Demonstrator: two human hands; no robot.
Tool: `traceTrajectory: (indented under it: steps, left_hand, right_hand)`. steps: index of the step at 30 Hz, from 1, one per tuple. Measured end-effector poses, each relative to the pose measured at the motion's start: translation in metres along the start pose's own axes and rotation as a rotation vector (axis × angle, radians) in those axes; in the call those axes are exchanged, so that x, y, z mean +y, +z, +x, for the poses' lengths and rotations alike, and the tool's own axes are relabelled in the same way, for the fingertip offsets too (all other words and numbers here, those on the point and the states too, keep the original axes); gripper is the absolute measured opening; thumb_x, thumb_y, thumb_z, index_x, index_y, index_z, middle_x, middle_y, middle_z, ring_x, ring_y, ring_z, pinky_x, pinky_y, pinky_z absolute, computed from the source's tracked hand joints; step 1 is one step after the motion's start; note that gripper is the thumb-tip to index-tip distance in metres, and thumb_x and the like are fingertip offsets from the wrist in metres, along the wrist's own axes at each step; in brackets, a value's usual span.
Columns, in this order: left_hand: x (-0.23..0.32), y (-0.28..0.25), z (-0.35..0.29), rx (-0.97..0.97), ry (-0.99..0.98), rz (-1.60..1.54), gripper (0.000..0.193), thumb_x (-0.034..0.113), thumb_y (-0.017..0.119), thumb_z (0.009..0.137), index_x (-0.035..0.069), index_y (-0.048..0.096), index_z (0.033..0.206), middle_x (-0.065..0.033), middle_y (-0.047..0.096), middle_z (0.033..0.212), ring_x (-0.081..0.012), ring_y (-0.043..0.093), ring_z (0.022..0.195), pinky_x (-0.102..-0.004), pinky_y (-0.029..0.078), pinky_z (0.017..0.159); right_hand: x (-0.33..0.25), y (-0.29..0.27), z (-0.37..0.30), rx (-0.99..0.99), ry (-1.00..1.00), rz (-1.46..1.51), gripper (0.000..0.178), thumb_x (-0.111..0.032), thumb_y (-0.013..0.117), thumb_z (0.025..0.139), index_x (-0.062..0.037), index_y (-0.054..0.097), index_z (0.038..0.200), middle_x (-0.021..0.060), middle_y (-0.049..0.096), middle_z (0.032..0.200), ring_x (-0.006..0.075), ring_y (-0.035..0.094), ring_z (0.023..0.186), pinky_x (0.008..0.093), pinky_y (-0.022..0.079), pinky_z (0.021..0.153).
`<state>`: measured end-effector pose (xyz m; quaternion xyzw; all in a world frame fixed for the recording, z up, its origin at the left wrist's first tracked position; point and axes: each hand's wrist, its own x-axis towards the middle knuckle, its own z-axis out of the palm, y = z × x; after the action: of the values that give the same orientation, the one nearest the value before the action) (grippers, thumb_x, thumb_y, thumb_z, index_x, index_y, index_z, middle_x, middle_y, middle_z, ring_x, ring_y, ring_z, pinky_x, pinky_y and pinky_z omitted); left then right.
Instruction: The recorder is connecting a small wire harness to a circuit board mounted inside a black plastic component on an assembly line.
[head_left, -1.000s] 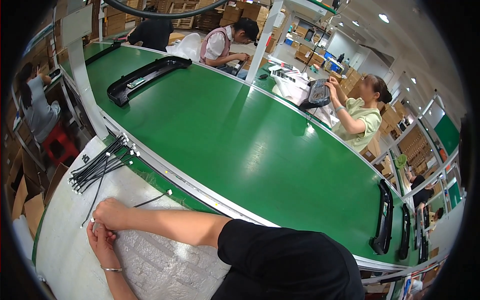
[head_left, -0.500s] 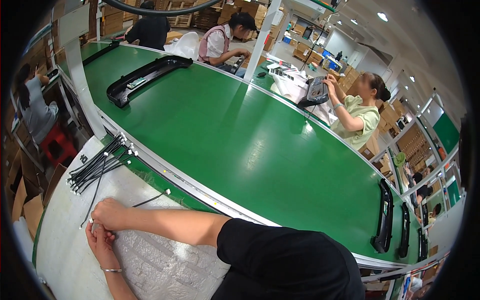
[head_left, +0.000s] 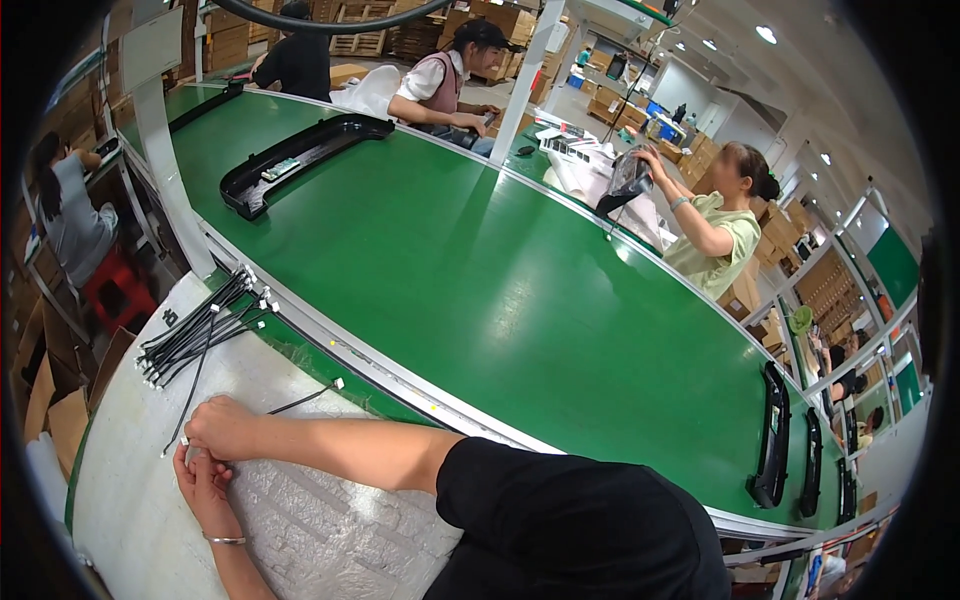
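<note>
Left hand (head_left: 206,482): extended from lower edge, silver bangle (head_left: 224,541) on wrist; bent fingers, tips at white connector (head_left: 184,441); couldn't tell if clamped.
Right hand (head_left: 221,427): extended from right, touched left hand; curled fingers together, tips hidden, couldn't tell grip.
Black cable (head_left: 303,400): lay on pale worktop (head_left: 120,480), ran from behind right forearm to white plug (head_left: 338,383).
Cable bundle (head_left: 200,335): lay on worktop beyond hands.
Green conveyor belt (head_left: 430,270): carried curved black housings (head_left: 335,142).
Co-worker (head_left: 722,225): held dark part (head_left: 627,180) across belt.
</note>
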<state>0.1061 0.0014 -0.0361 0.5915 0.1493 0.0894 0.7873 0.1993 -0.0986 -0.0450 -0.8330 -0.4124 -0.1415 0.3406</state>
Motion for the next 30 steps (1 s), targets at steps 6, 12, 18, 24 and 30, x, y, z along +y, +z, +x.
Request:
traceTrajectory:
  steps: [6, 12, 18, 24, 30]
  left_hand:
    - [-0.0037, -0.0030, 0.0009, -0.003, 0.011, -0.003, 0.044, 0.017, 0.056, 0.093, 0.005, 0.038, 0.131, 0.0031, 0.053, 0.080, -0.0044, 0.051, 0.068, -0.0181, 0.044, 0.061]
    - [-0.0030, -0.0011, 0.0005, 0.013, 0.001, -0.006, 0.045, 0.018, 0.056, 0.093, 0.005, 0.038, 0.131, 0.0035, 0.052, 0.078, -0.0043, 0.051, 0.068, -0.0179, 0.044, 0.061]
    - [-0.0015, 0.0003, 0.0002, 0.011, 0.008, 0.005, 0.044, 0.018, 0.057, 0.093, 0.005, 0.039, 0.131, 0.0032, 0.052, 0.079, -0.0045, 0.050, 0.068, -0.0181, 0.043, 0.061]
    - [-0.0041, -0.0024, 0.0018, 0.006, 0.019, 0.004, 0.044, 0.019, 0.057, 0.093, 0.005, 0.039, 0.131, 0.0030, 0.052, 0.080, -0.0044, 0.050, 0.069, -0.0182, 0.043, 0.061]
    - [-0.0011, -0.0010, 0.0012, 0.003, 0.003, 0.010, 0.044, 0.018, 0.057, 0.093, 0.005, 0.039, 0.131, 0.0032, 0.053, 0.079, -0.0043, 0.051, 0.069, -0.0182, 0.044, 0.062]
  right_hand:
    - [-0.0013, 0.0007, -0.0014, -0.021, 0.025, -0.001, 0.018, -0.020, 0.065, 0.073, -0.0047, 0.064, 0.063, 0.0153, 0.064, 0.066, 0.0332, 0.064, 0.067, 0.0420, 0.049, 0.063]
    - [-0.0016, -0.0011, -0.0012, -0.018, 0.017, -0.007, 0.019, -0.020, 0.066, 0.073, -0.0043, 0.064, 0.064, 0.0153, 0.064, 0.066, 0.0336, 0.064, 0.067, 0.0421, 0.049, 0.063]
    - [0.0008, 0.0010, 0.0007, -0.020, 0.021, -0.003, 0.017, -0.019, 0.066, 0.072, -0.0042, 0.065, 0.064, 0.0158, 0.064, 0.065, 0.0337, 0.064, 0.066, 0.0424, 0.049, 0.063]
    - [0.0013, 0.0033, 0.0002, 0.013, -0.004, 0.009, 0.016, -0.018, 0.066, 0.071, -0.0040, 0.065, 0.064, 0.0160, 0.064, 0.064, 0.0340, 0.064, 0.065, 0.0424, 0.049, 0.062]
    - [0.0013, 0.0018, 0.0012, -0.007, 0.004, -0.004, 0.015, -0.017, 0.066, 0.069, -0.0035, 0.065, 0.064, 0.0159, 0.064, 0.065, 0.0341, 0.064, 0.066, 0.0422, 0.050, 0.062]
